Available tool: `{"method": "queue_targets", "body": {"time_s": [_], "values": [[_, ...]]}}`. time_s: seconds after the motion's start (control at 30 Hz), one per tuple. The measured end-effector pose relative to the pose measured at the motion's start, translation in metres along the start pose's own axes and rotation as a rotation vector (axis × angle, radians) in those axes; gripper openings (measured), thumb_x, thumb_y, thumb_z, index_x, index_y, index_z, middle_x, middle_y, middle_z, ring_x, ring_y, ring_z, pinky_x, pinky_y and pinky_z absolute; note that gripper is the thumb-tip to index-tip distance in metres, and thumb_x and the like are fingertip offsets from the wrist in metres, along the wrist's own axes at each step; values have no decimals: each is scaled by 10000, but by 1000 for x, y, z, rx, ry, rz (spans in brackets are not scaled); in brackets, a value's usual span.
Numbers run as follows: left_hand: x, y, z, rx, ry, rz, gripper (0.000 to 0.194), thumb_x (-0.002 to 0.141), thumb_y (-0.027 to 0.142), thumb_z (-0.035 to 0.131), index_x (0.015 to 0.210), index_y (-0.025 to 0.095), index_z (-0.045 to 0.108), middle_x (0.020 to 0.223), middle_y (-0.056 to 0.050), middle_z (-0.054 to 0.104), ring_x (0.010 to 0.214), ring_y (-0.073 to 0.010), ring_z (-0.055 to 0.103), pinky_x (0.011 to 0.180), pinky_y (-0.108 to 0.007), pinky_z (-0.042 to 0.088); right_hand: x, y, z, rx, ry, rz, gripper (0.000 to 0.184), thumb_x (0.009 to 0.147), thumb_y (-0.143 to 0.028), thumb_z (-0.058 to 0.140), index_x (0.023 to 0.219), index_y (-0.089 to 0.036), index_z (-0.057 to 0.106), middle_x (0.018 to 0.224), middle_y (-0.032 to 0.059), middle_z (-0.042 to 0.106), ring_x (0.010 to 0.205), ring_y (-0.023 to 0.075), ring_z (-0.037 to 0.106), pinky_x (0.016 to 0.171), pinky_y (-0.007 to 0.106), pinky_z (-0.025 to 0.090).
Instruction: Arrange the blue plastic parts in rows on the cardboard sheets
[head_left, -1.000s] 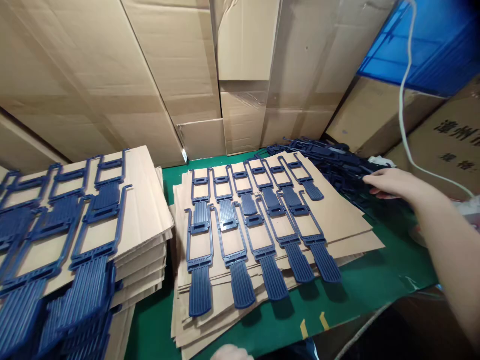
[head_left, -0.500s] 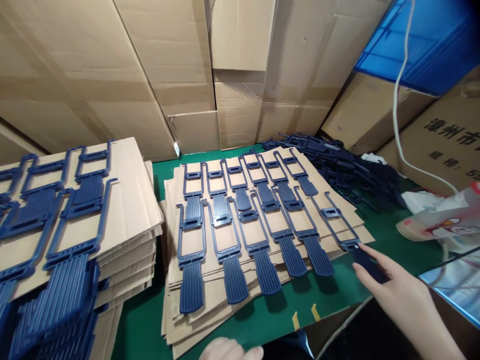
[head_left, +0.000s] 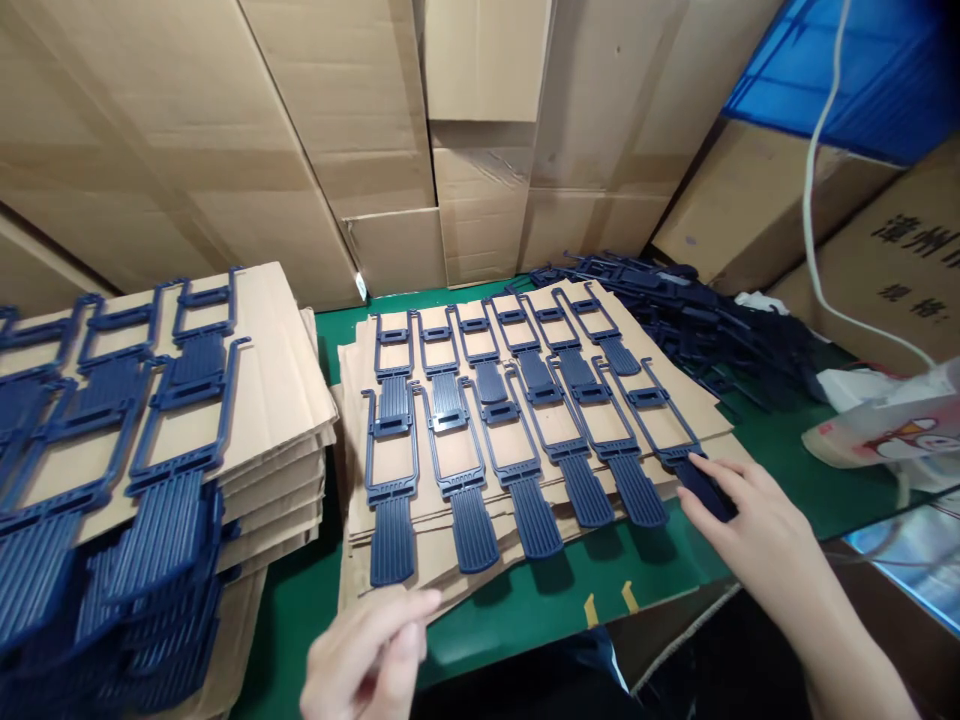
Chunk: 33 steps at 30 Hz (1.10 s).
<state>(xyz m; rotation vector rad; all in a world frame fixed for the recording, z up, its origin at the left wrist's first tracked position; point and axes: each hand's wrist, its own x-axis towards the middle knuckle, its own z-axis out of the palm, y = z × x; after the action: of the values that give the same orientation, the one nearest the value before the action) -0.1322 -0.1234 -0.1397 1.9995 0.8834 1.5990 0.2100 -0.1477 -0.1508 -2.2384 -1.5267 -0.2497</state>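
Between the thumb and fingers of my right hand is the ribbed tab of a dark blue plastic frame piece, which lies at the right end of the front row. Its open frame part rests on the cardboard sheet. Similar blue frame pieces lie side by side in two rows on the stacked cardboard sheets, with the front tabs reaching past the top sheet's edge. My left hand is by the front left corner of this stack, its index finger stretched out and thumb apart, with nothing visible in it.
Another cardboard stack on the left carries more blue pieces in layers. A loose pile of blue parts lies behind on the green table. At the right are a printed plastic bag and a white cable. Large cartons stand behind.
My left hand has come up from the bottom edge toward the sheets' front left corner. My right hand has moved the rightmost piece left, closer in line with its neighbours. The view has shifted slightly.
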Motion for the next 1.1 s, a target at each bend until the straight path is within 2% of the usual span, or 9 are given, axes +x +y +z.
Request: {"method": "queue_targets", "body": {"time_s": [0.13,0.23,0.3,0.5,0.7,0.77,0.9,1.1], "values": [[28,1,-6,19,192,-117,189,780,89,508,859,147,670,508,2,511,427,-85,478,394,-186,372,4,-2,4,5,0,-17,507,793,-490,409,1128,-150,581,1040,57,544,916,186,554,757,291,449],[38,0,-4,-18,289,-216,160,806,173,512,810,128,666,483,-3,479,418,-90,449,378,-197,351,7,-2,5,-11,14,-48,506,801,-488,402,1123,-143,585,1041,60,543,914,185,554,764,293,448],[39,-1,-2,-20,272,-243,162,815,185,511,817,133,664,496,-5,482,435,-92,453,388,-200,358,10,-1,5,-32,34,-78,489,813,-480,394,1108,-146,593,1044,55,542,909,181,554,755,287,450],[38,-4,0,71,127,-244,216,849,132,477,918,230,656,588,17,515,502,-67,477,446,-186,383,15,5,4,-64,75,-172,454,847,-481,382,1085,-159,597,1020,39,544,886,158,555,725,258,451],[48,-2,2,154,238,-308,180,841,158,504,865,236,665,596,26,509,514,-61,473,476,-206,371,17,1,4,-94,108,-229,493,887,-495,328,1116,-122,553,1031,67,535,918,164,546,750,267,444],[51,-4,-2,204,204,-286,177,843,158,504,881,235,659,610,30,515,518,-57,479,488,-204,384,18,-1,5,-96,122,-254,499,892,-498,312,1104,-114,553,1018,74,541,909,166,547,763,269,442],[52,-9,-10,266,137,-258,181,853,162,493,927,229,643,642,27,521,529,-57,486,488,-202,396,21,-5,8,-103,153,-212,486,888,-496,316,1081,-131,571,1018,56,550,871,158,562,710,258,443],[51,-6,-3,313,186,-324,144,844,223,515,881,243,653,671,35,550,571,-52,502,535,-183,411,23,-14,10,-103,310,-64,405,840,-467,403,1011,-165,612,926,26,576,820,150,564,658,241,430]]}}
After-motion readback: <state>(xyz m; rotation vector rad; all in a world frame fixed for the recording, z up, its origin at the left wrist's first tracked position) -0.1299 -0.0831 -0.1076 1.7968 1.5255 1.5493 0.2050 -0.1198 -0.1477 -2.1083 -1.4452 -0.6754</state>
